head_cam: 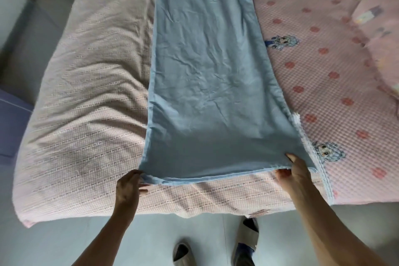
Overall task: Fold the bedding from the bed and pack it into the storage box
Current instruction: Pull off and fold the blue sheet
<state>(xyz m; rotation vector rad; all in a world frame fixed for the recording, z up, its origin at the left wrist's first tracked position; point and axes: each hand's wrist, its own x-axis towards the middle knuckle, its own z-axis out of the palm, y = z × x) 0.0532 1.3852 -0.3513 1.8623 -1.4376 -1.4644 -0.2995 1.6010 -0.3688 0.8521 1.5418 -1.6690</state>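
Pink waffle-weave bed sheet (336,75) with red dots and cartoon figures, spread over the bed. Pink checked quilt (86,84) lying along the left side, blue lining (205,75) folded over onto it down the middle. Left hand (128,185) pinching the blue near corner, fingers curled. Right hand (295,176) gripping the other near corner, thumb on top. Grey slippers (246,242) on the floor below.

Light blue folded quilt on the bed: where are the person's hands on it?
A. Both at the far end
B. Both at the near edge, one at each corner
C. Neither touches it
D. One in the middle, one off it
B: the left hand and right hand each pinch a near corner of the light blue folded quilt.
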